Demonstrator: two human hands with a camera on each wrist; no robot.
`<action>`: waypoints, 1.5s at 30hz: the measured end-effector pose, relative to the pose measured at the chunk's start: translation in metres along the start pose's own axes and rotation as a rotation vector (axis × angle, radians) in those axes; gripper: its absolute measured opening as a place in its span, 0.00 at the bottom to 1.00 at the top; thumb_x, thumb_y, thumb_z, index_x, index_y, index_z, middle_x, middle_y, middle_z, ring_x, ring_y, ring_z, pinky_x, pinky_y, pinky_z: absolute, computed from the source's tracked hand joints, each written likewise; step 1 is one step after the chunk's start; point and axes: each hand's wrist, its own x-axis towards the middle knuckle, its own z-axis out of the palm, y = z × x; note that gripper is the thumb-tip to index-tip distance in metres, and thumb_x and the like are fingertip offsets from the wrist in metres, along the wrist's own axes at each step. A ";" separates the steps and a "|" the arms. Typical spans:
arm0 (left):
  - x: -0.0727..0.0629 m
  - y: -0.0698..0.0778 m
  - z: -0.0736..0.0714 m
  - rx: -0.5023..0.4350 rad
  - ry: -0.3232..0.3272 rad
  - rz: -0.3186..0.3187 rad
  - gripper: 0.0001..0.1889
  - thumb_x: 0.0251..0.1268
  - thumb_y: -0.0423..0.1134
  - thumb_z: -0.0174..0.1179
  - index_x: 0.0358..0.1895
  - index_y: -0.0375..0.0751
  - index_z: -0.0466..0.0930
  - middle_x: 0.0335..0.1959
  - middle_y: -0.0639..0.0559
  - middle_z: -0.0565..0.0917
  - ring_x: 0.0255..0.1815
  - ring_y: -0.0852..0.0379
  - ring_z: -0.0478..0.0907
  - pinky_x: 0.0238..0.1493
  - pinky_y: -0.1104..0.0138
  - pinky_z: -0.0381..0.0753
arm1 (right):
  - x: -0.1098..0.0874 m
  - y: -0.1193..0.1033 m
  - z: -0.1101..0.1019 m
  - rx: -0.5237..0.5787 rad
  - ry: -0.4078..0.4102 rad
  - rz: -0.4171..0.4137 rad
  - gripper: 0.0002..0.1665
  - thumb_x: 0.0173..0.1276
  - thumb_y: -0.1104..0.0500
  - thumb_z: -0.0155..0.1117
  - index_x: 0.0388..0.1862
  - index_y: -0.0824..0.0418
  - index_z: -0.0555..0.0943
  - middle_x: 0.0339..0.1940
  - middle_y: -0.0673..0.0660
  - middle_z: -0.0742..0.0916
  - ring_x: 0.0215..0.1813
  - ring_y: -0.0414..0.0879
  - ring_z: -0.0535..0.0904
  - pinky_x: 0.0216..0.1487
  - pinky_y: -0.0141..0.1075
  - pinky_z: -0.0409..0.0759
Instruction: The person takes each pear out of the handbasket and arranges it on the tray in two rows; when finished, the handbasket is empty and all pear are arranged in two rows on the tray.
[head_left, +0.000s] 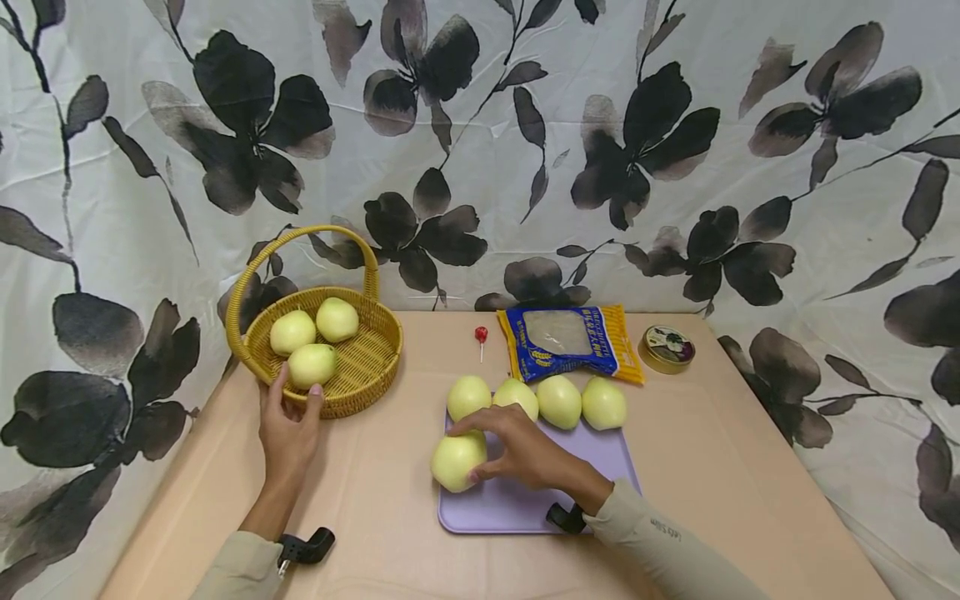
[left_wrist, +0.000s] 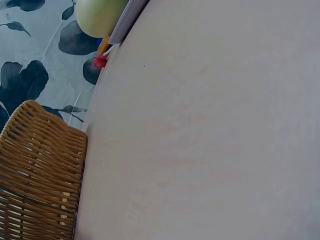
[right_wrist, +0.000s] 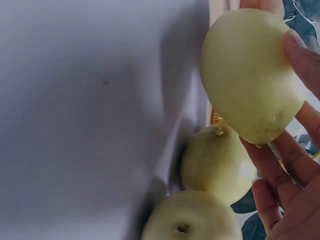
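In the head view, my right hand (head_left: pixel 521 446) holds a pale yellow-green pear (head_left: pixel 457 461) above the left side of a lilac tray (head_left: pixel 525 508). The right wrist view shows thumb and fingers around this pear (right_wrist: pixel 250 75). Behind it, several more pears (head_left: pixel 559 402) stand in a row at the tray's far edge. My left hand (head_left: pixel 288 433) touches the near rim of a yellow wicker basket (head_left: pixel 367 379) with extended fingers and thumb. Three pears (head_left: pixel 312 366) lie in the basket's left half. Only the basket's woven wall (left_wrist: pixel 40 175) appears in the left wrist view, without the hand.
Behind the tray lies a blue and yellow food packet (head_left: pixel 570 342). A red lollipop (head_left: pixel 481 335) is left of the packet, and a round tin (head_left: pixel 667 348) to its right. A floral cloth (head_left: pixel 480 158) hangs behind the peach-coloured tabletop (head_left: pixel 375 500).
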 end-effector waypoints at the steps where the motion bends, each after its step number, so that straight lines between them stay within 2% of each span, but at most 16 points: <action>1: 0.000 0.000 0.000 0.000 0.000 0.002 0.37 0.82 0.48 0.58 0.88 0.54 0.53 0.89 0.48 0.49 0.88 0.49 0.52 0.85 0.49 0.62 | -0.001 0.001 0.001 0.005 -0.013 0.018 0.39 0.55 0.52 0.87 0.67 0.46 0.84 0.68 0.46 0.87 0.74 0.41 0.78 0.73 0.50 0.68; 7: 0.000 0.000 -0.001 0.014 0.006 -0.002 0.38 0.82 0.49 0.58 0.88 0.53 0.53 0.89 0.48 0.49 0.87 0.50 0.53 0.85 0.48 0.63 | -0.003 0.006 0.005 -0.025 -0.047 0.034 0.40 0.56 0.51 0.86 0.69 0.43 0.83 0.69 0.44 0.86 0.73 0.43 0.76 0.69 0.48 0.67; 11: 0.001 -0.001 -0.001 0.014 0.005 -0.003 0.37 0.82 0.49 0.58 0.88 0.53 0.53 0.89 0.48 0.48 0.87 0.49 0.53 0.84 0.47 0.62 | 0.000 0.007 0.003 -0.075 -0.059 -0.026 0.38 0.58 0.52 0.84 0.69 0.44 0.84 0.69 0.49 0.86 0.73 0.46 0.75 0.79 0.53 0.65; 14: 0.001 -0.001 -0.001 0.015 0.006 -0.002 0.37 0.82 0.49 0.58 0.88 0.54 0.54 0.89 0.48 0.49 0.87 0.49 0.53 0.84 0.46 0.63 | 0.003 0.006 0.000 -0.099 -0.074 -0.079 0.35 0.60 0.54 0.82 0.68 0.46 0.85 0.68 0.54 0.86 0.74 0.48 0.75 0.87 0.58 0.58; 16: 0.001 0.000 -0.001 0.016 0.005 -0.002 0.37 0.82 0.49 0.58 0.88 0.54 0.53 0.89 0.48 0.49 0.87 0.48 0.53 0.84 0.46 0.62 | 0.004 0.006 -0.002 -0.103 -0.079 -0.100 0.34 0.61 0.56 0.81 0.68 0.47 0.86 0.68 0.55 0.86 0.74 0.48 0.76 0.88 0.59 0.56; 19: 0.000 0.001 -0.001 0.015 0.002 -0.002 0.37 0.82 0.49 0.58 0.88 0.53 0.53 0.89 0.48 0.49 0.87 0.48 0.53 0.84 0.46 0.62 | 0.004 0.006 -0.004 -0.087 -0.077 -0.117 0.34 0.61 0.57 0.81 0.68 0.48 0.85 0.69 0.54 0.86 0.74 0.48 0.77 0.87 0.59 0.58; 24: 0.001 0.000 -0.001 0.013 0.000 -0.011 0.37 0.83 0.49 0.57 0.88 0.54 0.53 0.89 0.48 0.48 0.87 0.47 0.53 0.85 0.49 0.62 | 0.006 0.003 -0.010 -0.034 -0.054 -0.095 0.35 0.61 0.57 0.82 0.68 0.50 0.84 0.68 0.51 0.87 0.73 0.45 0.79 0.78 0.50 0.74; 27: 0.000 -0.001 -0.002 0.014 0.001 -0.014 0.37 0.83 0.49 0.57 0.88 0.54 0.53 0.89 0.48 0.48 0.88 0.47 0.52 0.85 0.48 0.62 | 0.012 -0.002 -0.016 -0.022 -0.020 -0.073 0.35 0.61 0.56 0.82 0.69 0.48 0.84 0.68 0.48 0.87 0.71 0.43 0.80 0.77 0.48 0.76; 31: 0.000 0.000 -0.002 0.021 0.004 -0.013 0.38 0.83 0.50 0.57 0.88 0.53 0.52 0.89 0.48 0.48 0.87 0.47 0.52 0.84 0.45 0.63 | 0.029 -0.013 -0.024 -0.006 0.039 -0.085 0.34 0.63 0.55 0.82 0.69 0.45 0.84 0.69 0.48 0.87 0.71 0.43 0.79 0.75 0.50 0.77; 33: 0.000 0.000 -0.002 0.025 0.004 -0.014 0.38 0.83 0.50 0.57 0.88 0.54 0.52 0.89 0.49 0.49 0.87 0.47 0.53 0.84 0.46 0.63 | 0.041 -0.019 -0.027 0.002 0.069 -0.085 0.34 0.64 0.54 0.82 0.69 0.43 0.84 0.69 0.46 0.87 0.70 0.41 0.79 0.68 0.48 0.80; 35: 0.000 0.000 -0.002 0.024 0.001 -0.014 0.38 0.83 0.50 0.56 0.88 0.54 0.52 0.89 0.48 0.48 0.88 0.47 0.52 0.85 0.47 0.62 | 0.054 -0.025 -0.029 0.014 0.095 -0.085 0.33 0.64 0.52 0.82 0.69 0.43 0.84 0.68 0.45 0.87 0.67 0.41 0.80 0.67 0.48 0.80; 39: -0.001 0.000 -0.001 0.020 -0.006 -0.018 0.38 0.83 0.50 0.57 0.88 0.54 0.51 0.89 0.50 0.48 0.88 0.48 0.51 0.85 0.48 0.61 | 0.084 -0.038 -0.030 0.053 0.134 -0.101 0.31 0.65 0.53 0.82 0.67 0.47 0.85 0.64 0.45 0.88 0.63 0.42 0.80 0.65 0.41 0.83; 45: -0.001 0.001 0.000 0.017 -0.009 -0.012 0.39 0.83 0.50 0.57 0.88 0.55 0.49 0.90 0.51 0.47 0.88 0.49 0.51 0.84 0.47 0.62 | 0.130 -0.051 -0.029 0.100 0.155 -0.172 0.32 0.65 0.55 0.82 0.68 0.54 0.84 0.64 0.51 0.88 0.66 0.45 0.81 0.63 0.33 0.84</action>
